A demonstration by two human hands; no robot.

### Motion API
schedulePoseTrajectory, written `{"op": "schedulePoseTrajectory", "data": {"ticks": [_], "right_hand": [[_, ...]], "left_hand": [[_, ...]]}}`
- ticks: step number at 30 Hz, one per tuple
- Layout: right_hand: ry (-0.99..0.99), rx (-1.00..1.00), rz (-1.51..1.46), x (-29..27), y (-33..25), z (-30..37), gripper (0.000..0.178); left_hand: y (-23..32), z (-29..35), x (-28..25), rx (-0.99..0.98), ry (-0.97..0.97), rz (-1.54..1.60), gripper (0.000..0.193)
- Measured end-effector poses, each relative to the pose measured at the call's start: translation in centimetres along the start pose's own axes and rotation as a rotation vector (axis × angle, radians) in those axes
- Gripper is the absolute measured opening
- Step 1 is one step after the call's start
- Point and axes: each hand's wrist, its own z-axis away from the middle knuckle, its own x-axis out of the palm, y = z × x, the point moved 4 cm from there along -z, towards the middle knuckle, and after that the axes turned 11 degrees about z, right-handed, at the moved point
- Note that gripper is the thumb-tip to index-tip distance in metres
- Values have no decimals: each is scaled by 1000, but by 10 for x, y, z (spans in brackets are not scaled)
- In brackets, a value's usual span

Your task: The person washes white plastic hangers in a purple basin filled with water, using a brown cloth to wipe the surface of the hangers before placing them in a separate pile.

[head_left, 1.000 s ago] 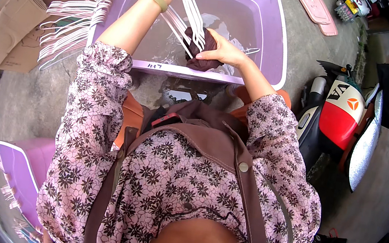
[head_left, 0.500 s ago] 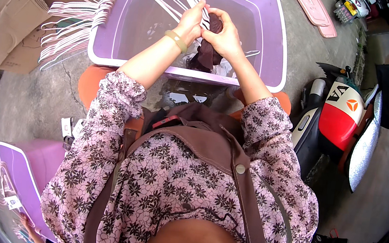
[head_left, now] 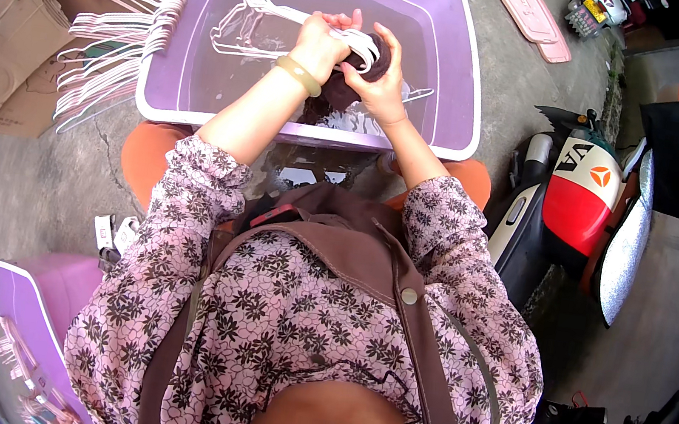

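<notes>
Over the water in a purple tub with a white rim, both of my hands work on a bunch of pale pink-white clothes hangers. My left hand, with a pale bangle on the wrist, is closed around the bunch. The hooks point to the upper left. My right hand curls its fingers around a dark brown cloth, pressed against the hangers' near ends. The cloth's lower part hangs toward the water. Below it, more hangers lie partly in the water.
Many hangers hang over the tub's left rim, beside cardboard boxes. A second purple tub stands at lower left. To the right are a red and white scooter and a pink lid on the concrete.
The held hangers have turned, so their hooks now lie lower and farther left. My right hand has rotated with the brown cloth around the hanger ends. The whole view has shifted slightly.
</notes>
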Motion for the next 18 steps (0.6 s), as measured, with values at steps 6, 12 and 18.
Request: {"op": "schedulePoseTrajectory", "data": {"ticks": [6, 12, 18], "right_hand": [[-334, 119, 87, 43, 43, 9, 70], [-236, 643, -681, 4, 66, 25, 54], [-80, 833, -1196, -18, 28, -9, 39]], "left_hand": [[-28, 37, 21, -357, -86, -195, 20], [9, 27, 1, -765, -97, -136, 27], [47, 42, -3, -882, -314, -304, 30]]}}
